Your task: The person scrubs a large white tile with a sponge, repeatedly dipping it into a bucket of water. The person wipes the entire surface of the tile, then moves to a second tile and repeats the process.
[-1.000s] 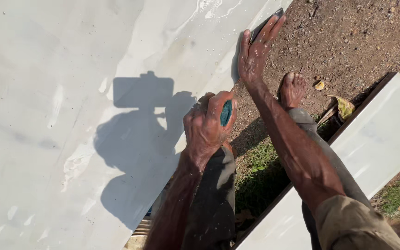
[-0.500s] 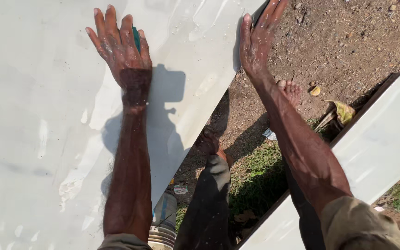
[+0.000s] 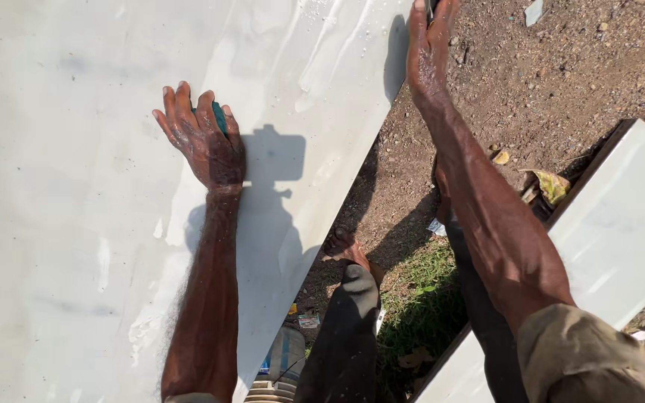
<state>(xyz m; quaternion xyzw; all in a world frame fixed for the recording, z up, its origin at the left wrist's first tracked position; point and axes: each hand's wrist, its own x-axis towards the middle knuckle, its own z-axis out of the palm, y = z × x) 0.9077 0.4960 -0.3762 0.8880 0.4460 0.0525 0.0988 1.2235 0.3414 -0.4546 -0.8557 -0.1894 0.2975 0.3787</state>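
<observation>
Since half a second ago my left hand [image 3: 204, 138] has slid down and toward the right across the large white slab [image 3: 76, 224]; a second ago it was balled near the slab's lower edge, close to my knee. My right hand [image 3: 428, 52] has kept its place at the slab's right edge throughout.

Left hand: pressed flat on the wet face of the slab, fingers spread and pointing up and away from me. A small teal pad [image 3: 219, 116] shows between the fingers, pinned under the palm against the surface. The hand is open over it rather than closed around it.

Right hand: arm extended, fingers laid over the top right edge of the slab near the upper border of the view. A dark object sits at the fingertips there, partly cut off by the frame; I cannot tell what it is or whether the hand grips it.

Slab: tilted, its right edge running diagonally above bare soil [image 3: 561, 75]. Water streaks and smears mark the face, and my shadow falls just beside the left hand.

Surroundings: a second white slab [image 3: 621, 224] lies at the right on the ground, well apart from the first. My foot [image 3: 345, 246] rests on soil between them, with a patch of grass [image 3: 419, 298] near it.
</observation>
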